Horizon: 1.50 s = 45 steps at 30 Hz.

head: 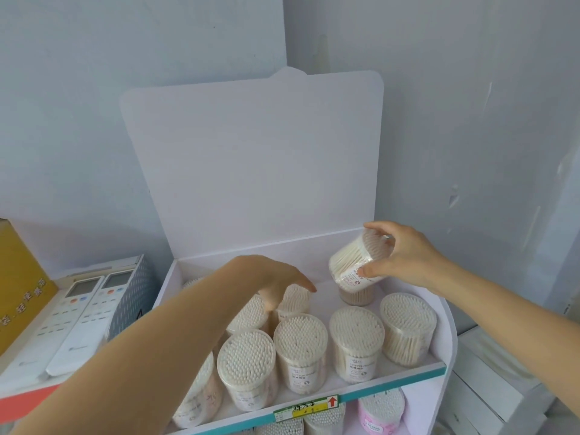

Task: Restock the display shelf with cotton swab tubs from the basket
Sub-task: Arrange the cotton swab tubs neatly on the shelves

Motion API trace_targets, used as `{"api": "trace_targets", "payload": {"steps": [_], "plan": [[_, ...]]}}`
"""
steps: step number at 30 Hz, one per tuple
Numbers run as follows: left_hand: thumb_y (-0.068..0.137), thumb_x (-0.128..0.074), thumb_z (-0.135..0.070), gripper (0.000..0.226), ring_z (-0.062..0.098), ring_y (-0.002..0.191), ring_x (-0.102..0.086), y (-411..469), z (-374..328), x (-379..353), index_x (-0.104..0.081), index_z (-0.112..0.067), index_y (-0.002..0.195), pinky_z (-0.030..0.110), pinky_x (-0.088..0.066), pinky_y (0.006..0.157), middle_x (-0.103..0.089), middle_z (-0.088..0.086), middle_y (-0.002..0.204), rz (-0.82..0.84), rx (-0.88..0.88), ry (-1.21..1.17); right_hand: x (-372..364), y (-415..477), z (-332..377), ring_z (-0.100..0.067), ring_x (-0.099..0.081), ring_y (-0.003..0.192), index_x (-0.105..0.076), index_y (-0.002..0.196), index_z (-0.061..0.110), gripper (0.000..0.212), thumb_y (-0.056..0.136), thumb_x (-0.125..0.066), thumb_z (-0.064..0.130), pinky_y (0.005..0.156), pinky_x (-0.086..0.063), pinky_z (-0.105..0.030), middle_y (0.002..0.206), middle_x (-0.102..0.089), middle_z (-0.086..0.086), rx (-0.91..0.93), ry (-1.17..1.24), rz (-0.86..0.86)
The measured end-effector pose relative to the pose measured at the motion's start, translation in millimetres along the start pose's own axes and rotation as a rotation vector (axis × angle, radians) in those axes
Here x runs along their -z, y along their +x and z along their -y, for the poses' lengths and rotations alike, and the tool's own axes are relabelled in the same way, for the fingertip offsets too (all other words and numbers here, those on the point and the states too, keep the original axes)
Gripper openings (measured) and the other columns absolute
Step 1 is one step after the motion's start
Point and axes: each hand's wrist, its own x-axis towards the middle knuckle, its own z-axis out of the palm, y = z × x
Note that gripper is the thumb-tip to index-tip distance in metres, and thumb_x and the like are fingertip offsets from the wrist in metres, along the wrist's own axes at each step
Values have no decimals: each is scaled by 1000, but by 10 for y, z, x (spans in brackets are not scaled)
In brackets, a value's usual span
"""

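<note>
A white cardboard display shelf (452,334) with a teal front strip holds several clear tubs of cotton swabs (301,343) standing upright. My right hand (405,255) grips one tub (351,262), tilted, above the back right corner, over a brownish tub (357,297) standing there. My left hand (276,281) reaches into the shelf's middle back, fingers down on a tub (295,298) in the back row; I cannot tell whether it grips that tub. The basket is out of view.
The shelf's tall white back flap (251,158) stands against the wall. A lower tier holds more tubs, one pink (381,414). Left of the shelf, white remote controls (75,324) lie in a grey box, with a yellow carton (18,284) beyond. White boxes (489,381) sit at right.
</note>
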Motion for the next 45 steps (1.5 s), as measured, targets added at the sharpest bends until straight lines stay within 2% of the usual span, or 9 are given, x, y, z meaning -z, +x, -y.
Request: {"api": "trace_targets", "payload": {"steps": [4, 7, 10, 11, 15, 18, 24, 34, 45], "plan": [[71, -80, -27, 92, 18, 138, -31, -12, 31, -23, -26, -39, 145, 41, -33, 109, -30, -8, 152, -91, -9, -107, -15, 2, 9, -10, -49, 111, -50, 132, 29, 85, 56, -89, 19, 90, -39, -23, 116, -51, 10, 5, 7, 10], [72, -68, -61, 83, 21, 130, -42, -46, 80, -18, -34, -32, 142, 40, -36, 103, -44, -4, 142, -178, 171, -220, -21, 8, -12, -11, -50, 112, -51, 131, 29, 86, 54, -89, 21, 89, -40, -24, 121, -53, 8, -2, 16, -27], [78, -43, -76, 74, 24, 107, -55, 37, 52, -59, -57, -12, 112, 36, -39, 86, -60, 5, 116, -295, 409, -112, -21, 2, -50, -11, -51, 113, -51, 131, 29, 85, 55, -88, 20, 87, -40, -24, 125, -55, 6, -16, 39, -69], [80, -38, -76, 71, 25, 108, -54, 85, 46, -78, -56, -11, 106, 36, -37, 87, -60, 6, 116, -335, 443, -61, -16, -2, -63, -12, -51, 113, -51, 131, 29, 85, 55, -88, 20, 87, -40, -24, 125, -54, 6, -20, 42, -73], [86, -41, -67, 68, 27, 131, -37, 143, 140, -105, -41, -23, 138, 46, -32, 103, -43, 2, 142, -480, 345, -256, 4, -16, -102, -11, -51, 112, -51, 132, 29, 86, 56, -88, 19, 86, -41, -24, 124, -54, 6, -29, 46, -70], [86, -53, -57, 68, 24, 139, -27, 114, 207, -98, -27, -35, 145, 48, -25, 112, -30, -5, 153, -351, 138, -451, -14, -12, -116, -12, -52, 112, -51, 131, 30, 86, 55, -88, 20, 86, -41, -24, 124, -55, 5, -32, 47, -66], [88, -46, -59, 71, 23, 145, -12, 262, 82, -232, -14, -38, 148, 54, -16, 114, -12, -5, 159, -305, 124, -327, -100, -12, -51, -12, -52, 112, -51, 131, 31, 87, 54, -88, 22, 92, -45, -28, 122, -55, 7, -14, 20, -16], [70, -30, -88, 94, 27, 131, -29, 193, -45, -208, -48, -20, 133, 55, -23, 106, -41, 7, 139, -254, 563, -166, -106, 8, -31, -10, -50, 112, -51, 131, 32, 87, 53, -88, 24, 90, -41, -25, 121, -54, 9, -4, -12, -31], [93, -26, -62, 66, 29, 124, -37, 57, 17, -372, -55, -8, 118, 50, -35, 97, -42, 7, 131, -430, 540, -340, -322, 109, 132, -10, -33, 136, -39, 142, 27, 90, 64, -82, 23, 108, -27, -22, 148, -37, 7, 128, -279, 235]]}}
